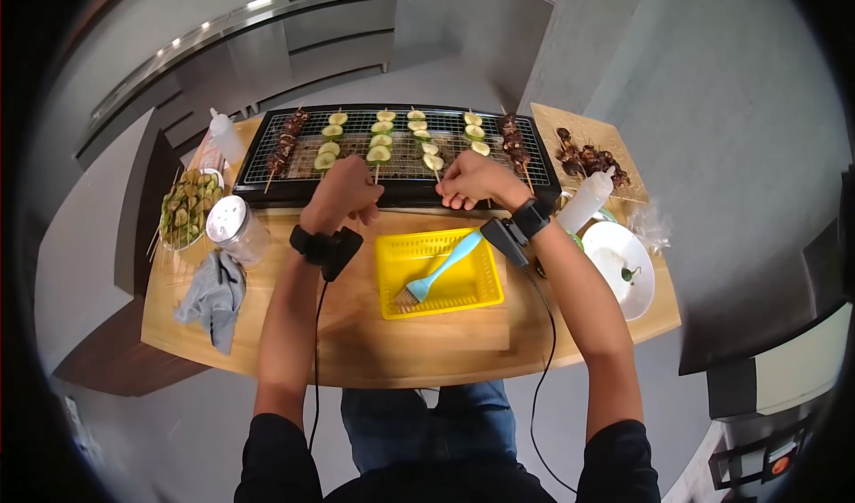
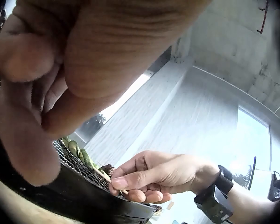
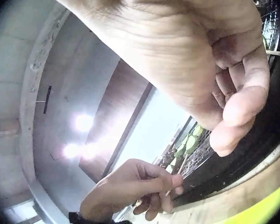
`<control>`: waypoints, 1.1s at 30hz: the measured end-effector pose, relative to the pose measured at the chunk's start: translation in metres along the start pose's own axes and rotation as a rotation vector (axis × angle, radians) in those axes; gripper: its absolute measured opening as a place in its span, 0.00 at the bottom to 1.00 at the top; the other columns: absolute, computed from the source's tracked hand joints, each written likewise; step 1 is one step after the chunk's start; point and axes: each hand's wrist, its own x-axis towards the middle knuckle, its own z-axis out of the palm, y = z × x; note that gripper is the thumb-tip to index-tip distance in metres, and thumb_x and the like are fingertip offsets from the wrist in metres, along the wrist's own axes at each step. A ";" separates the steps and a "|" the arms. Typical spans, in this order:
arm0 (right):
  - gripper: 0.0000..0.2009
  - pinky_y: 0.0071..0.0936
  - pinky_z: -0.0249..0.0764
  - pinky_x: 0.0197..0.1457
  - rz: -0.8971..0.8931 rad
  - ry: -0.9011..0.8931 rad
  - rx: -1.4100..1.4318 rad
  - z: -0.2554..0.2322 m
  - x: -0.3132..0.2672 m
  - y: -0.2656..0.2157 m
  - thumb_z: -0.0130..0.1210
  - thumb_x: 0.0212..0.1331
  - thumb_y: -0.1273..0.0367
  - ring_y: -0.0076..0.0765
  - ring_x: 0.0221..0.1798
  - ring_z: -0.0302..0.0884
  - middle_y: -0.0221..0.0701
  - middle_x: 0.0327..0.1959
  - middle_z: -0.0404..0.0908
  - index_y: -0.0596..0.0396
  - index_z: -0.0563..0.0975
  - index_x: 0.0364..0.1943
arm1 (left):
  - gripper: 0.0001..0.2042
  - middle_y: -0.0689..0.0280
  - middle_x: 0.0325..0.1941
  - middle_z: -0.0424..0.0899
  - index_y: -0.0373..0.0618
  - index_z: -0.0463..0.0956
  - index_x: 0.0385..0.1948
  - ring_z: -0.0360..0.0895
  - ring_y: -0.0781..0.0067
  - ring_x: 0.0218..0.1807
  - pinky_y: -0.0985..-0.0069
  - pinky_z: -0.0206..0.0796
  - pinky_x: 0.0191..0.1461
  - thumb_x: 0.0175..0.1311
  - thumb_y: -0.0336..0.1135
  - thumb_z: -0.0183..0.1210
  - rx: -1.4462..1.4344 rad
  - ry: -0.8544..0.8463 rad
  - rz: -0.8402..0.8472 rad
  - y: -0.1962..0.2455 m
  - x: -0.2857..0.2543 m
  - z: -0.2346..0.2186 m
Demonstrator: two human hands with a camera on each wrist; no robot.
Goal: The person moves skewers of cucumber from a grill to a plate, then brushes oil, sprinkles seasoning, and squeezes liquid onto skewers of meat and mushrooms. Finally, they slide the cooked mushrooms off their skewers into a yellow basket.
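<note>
On the black grill (image 1: 401,193), several skewers of green-rimmed zucchini slices lie between dark meat skewers. My left hand (image 1: 343,190) is at the grill's front edge and pinches the stick of a zucchini skewer (image 1: 379,141); the right wrist view shows that stick (image 3: 184,164) between thumb and finger. To its right, my right hand (image 1: 484,181) pinches the stick of another zucchini skewer (image 1: 432,161), also seen in the left wrist view as a thin stick (image 2: 104,176). Their slices rest on the wire rack.
A yellow basket (image 1: 387,276) holding a blue basting brush (image 1: 445,267) sits in front. At left are a shaker jar (image 1: 236,227), a grey cloth (image 1: 214,298) and more skewers (image 1: 187,209). At right stand a squeeze bottle (image 1: 586,198), a white plate (image 1: 623,294) and a board (image 1: 614,142) with meat skewers.
</note>
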 end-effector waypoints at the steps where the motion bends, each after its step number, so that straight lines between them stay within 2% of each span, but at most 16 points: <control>1: 0.10 0.17 0.75 0.24 0.003 -0.011 0.015 -0.001 -0.001 0.001 0.56 0.61 0.71 0.20 0.25 0.79 0.33 0.28 0.84 0.67 0.80 0.38 | 0.14 0.59 0.17 0.83 0.28 0.80 0.19 0.81 0.72 0.17 0.79 0.68 0.17 0.62 0.30 0.58 -0.039 -0.018 0.001 -0.002 0.002 0.001; 7: 0.11 0.18 0.77 0.24 -0.018 0.059 0.097 -0.001 -0.005 0.007 0.58 0.61 0.71 0.22 0.24 0.81 0.35 0.27 0.84 0.70 0.80 0.35 | 0.15 0.59 0.20 0.85 0.29 0.81 0.21 0.82 0.74 0.19 0.80 0.69 0.19 0.61 0.35 0.60 -0.135 -0.131 -0.016 -0.009 0.013 0.006; 10: 0.11 0.17 0.77 0.24 -0.048 0.054 0.141 -0.002 -0.004 0.014 0.58 0.62 0.69 0.21 0.24 0.80 0.33 0.26 0.84 0.68 0.80 0.35 | 0.15 0.58 0.24 0.86 0.30 0.81 0.26 0.82 0.75 0.22 0.82 0.69 0.21 0.62 0.37 0.61 -0.265 -0.185 -0.050 0.000 0.008 0.000; 12: 0.11 0.16 0.75 0.24 -0.105 0.062 0.193 -0.005 -0.005 0.021 0.58 0.63 0.68 0.19 0.24 0.79 0.31 0.26 0.83 0.65 0.79 0.34 | 0.15 0.59 0.28 0.86 0.31 0.81 0.31 0.80 0.77 0.23 0.83 0.68 0.24 0.61 0.40 0.62 -0.448 -0.202 -0.092 0.005 0.005 -0.004; 17: 0.10 0.16 0.73 0.24 -0.154 0.126 0.169 -0.030 -0.050 0.004 0.58 0.64 0.66 0.18 0.24 0.77 0.29 0.25 0.83 0.62 0.80 0.34 | 0.16 0.61 0.29 0.85 0.33 0.80 0.36 0.78 0.79 0.23 0.84 0.67 0.25 0.60 0.41 0.62 -0.562 -0.267 -0.056 -0.013 0.013 -0.002; 19: 0.10 0.16 0.72 0.23 -0.149 0.165 0.139 -0.046 -0.077 0.000 0.58 0.64 0.66 0.18 0.24 0.77 0.29 0.26 0.83 0.62 0.80 0.35 | 0.15 0.62 0.29 0.84 0.34 0.79 0.39 0.77 0.80 0.23 0.83 0.66 0.25 0.61 0.40 0.62 -0.622 -0.173 0.011 -0.011 0.010 -0.002; 20: 0.10 0.16 0.72 0.23 -0.121 0.208 0.147 -0.053 -0.092 -0.002 0.58 0.64 0.66 0.18 0.23 0.76 0.29 0.26 0.83 0.61 0.80 0.36 | 0.14 0.63 0.29 0.84 0.36 0.79 0.39 0.76 0.82 0.23 0.85 0.64 0.24 0.63 0.39 0.61 -0.624 -0.121 -0.002 0.004 -0.001 -0.007; 24: 0.09 0.16 0.69 0.22 -0.113 0.331 0.146 -0.085 -0.162 0.001 0.58 0.64 0.67 0.16 0.22 0.75 0.27 0.24 0.81 0.60 0.79 0.34 | 0.11 0.65 0.28 0.84 0.37 0.79 0.34 0.76 0.85 0.21 0.87 0.63 0.21 0.65 0.39 0.60 -0.579 -0.125 0.031 0.040 -0.017 -0.013; 28: 0.07 0.16 0.67 0.20 -0.051 0.473 0.130 -0.100 -0.233 0.026 0.56 0.64 0.70 0.16 0.21 0.73 0.27 0.22 0.79 0.61 0.78 0.33 | 0.11 0.62 0.26 0.85 0.36 0.78 0.30 0.78 0.81 0.21 0.85 0.64 0.19 0.64 0.37 0.59 -0.497 -0.243 0.122 0.108 -0.036 0.011; 29: 0.07 0.17 0.67 0.20 -0.017 0.523 0.085 -0.101 -0.250 0.032 0.56 0.64 0.70 0.16 0.21 0.73 0.27 0.22 0.79 0.62 0.78 0.33 | 0.11 0.59 0.28 0.86 0.34 0.78 0.30 0.80 0.79 0.21 0.84 0.66 0.18 0.64 0.36 0.58 -0.453 -0.346 0.184 0.120 -0.037 0.021; 31: 0.08 0.17 0.67 0.20 0.059 0.573 0.083 -0.096 -0.281 0.045 0.56 0.64 0.70 0.16 0.21 0.72 0.27 0.22 0.79 0.62 0.78 0.33 | 0.12 0.56 0.28 0.86 0.33 0.77 0.30 0.81 0.76 0.21 0.82 0.68 0.18 0.65 0.36 0.59 -0.576 -0.490 0.230 0.149 -0.050 0.048; 33: 0.07 0.16 0.65 0.18 0.164 0.596 0.075 -0.090 -0.307 0.062 0.55 0.65 0.70 0.16 0.19 0.71 0.27 0.21 0.78 0.61 0.78 0.33 | 0.11 0.55 0.29 0.85 0.29 0.75 0.40 0.83 0.71 0.22 0.78 0.69 0.18 0.66 0.31 0.56 -0.609 -0.667 0.197 0.177 -0.061 0.084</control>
